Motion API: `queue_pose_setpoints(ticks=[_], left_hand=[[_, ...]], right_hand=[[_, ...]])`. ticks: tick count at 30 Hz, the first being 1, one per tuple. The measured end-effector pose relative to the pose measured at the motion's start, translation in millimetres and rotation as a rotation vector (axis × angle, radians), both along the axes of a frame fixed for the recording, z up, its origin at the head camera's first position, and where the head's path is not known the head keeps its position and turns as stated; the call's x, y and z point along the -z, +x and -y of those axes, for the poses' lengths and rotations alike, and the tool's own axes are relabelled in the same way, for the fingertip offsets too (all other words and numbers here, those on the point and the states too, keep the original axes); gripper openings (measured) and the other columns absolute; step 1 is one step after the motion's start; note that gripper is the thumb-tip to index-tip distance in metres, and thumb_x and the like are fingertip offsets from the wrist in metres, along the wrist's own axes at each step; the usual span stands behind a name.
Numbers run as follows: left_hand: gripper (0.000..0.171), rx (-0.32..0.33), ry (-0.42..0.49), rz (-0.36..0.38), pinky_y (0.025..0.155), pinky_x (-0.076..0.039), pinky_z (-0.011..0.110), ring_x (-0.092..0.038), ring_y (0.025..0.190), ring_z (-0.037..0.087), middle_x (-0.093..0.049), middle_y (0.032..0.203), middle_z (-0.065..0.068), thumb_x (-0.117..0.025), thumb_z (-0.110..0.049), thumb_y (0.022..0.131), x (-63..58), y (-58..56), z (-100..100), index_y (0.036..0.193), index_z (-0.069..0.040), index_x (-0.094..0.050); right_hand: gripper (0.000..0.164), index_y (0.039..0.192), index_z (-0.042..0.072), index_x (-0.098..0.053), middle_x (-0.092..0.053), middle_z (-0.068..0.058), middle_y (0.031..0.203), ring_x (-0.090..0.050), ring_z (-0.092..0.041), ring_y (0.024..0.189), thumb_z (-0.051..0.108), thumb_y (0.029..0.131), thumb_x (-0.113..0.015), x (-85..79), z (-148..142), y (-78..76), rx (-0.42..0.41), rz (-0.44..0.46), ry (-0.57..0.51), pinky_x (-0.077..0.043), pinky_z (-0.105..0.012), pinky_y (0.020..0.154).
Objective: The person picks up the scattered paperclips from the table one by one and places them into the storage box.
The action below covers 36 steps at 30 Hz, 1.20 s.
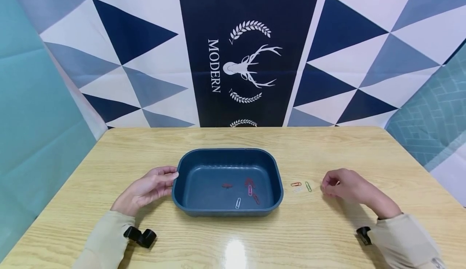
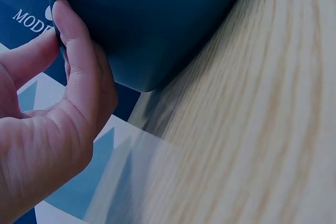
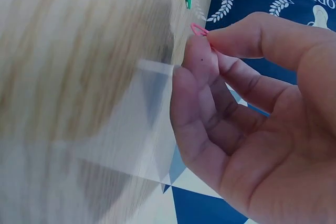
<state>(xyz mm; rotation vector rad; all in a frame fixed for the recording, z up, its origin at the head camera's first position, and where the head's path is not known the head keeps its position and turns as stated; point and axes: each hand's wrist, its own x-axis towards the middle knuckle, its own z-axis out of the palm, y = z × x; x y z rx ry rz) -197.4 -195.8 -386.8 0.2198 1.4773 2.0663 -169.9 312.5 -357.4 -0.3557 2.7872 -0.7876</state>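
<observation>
A dark blue rectangular tray (image 1: 227,212) sits on the table with several paper clips inside: a white paper clip (image 1: 238,203), a pink paper clip (image 1: 250,190) and some red ones. At the tray's left side, my left hand (image 1: 154,186) holds its rim between thumb and fingers; the left wrist view shows the fingertips against the tray's wall (image 2: 157,30). My right hand (image 1: 346,186) is low over the table to the right, pinching a pinkish-red paper clip (image 3: 196,29) between thumb and index finger. Left of that hand lie a red paper clip (image 1: 296,184), a green paper clip (image 1: 308,186) and a white paper clip (image 1: 297,189).
The wooden table (image 1: 204,244) reaches back to a patterned cloth backdrop (image 1: 153,58) with a deer print. Teal cloth (image 1: 40,111) hangs along the left side. A black strap device (image 1: 140,236) is worn at each wrist.
</observation>
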Motion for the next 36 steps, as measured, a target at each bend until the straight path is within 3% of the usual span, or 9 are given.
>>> queue_pose_setpoints(ticks=[11, 29, 36], left_hand=[[0.014, -0.024, 0.01, 0.017, 0.075, -0.055, 0.028, -0.061, 0.081, 0.013, -0.057, 0.095, 0.008, -0.048, -0.003, 0.1, -2.8, 1.6, -3.7, 0.112, 0.003, -0.044], [0.013, -0.021, 0.009, 0.019, 0.075, -0.055, 0.028, -0.058, 0.08, 0.012, -0.055, 0.096, 0.008, -0.045, -0.002, 0.101, -2.2, 0.8, -2.3, 0.112, 0.004, -0.042], [0.016, -0.029, 0.015, 0.026, 0.076, -0.055, 0.027, -0.06, 0.081, 0.013, -0.058, 0.097, 0.009, -0.047, -0.002, 0.101, -3.7, 2.4, 0.0, 0.115, 0.005, -0.043]], right_hand=[[0.007, 0.085, 0.006, -0.063, -0.056, 0.002, 0.068, -0.048, -0.013, 0.061, 0.009, 0.092, -0.06, -1.3, 0.8, 1.1, 0.016, -0.028, 0.006, -0.038, -0.025, 0.054], [0.008, 0.085, 0.003, -0.062, -0.055, 0.0, 0.07, -0.05, -0.016, 0.062, 0.008, 0.09, -0.062, -2.6, 10.3, -1.9, 0.08, -0.047, -0.014, -0.041, -0.026, 0.054], [0.008, 0.091, 0.001, -0.063, -0.059, -0.002, 0.079, -0.054, -0.016, 0.069, 0.008, 0.088, -0.062, -9.8, 18.8, -4.9, 0.118, -0.065, -0.078, -0.044, -0.028, 0.056]])
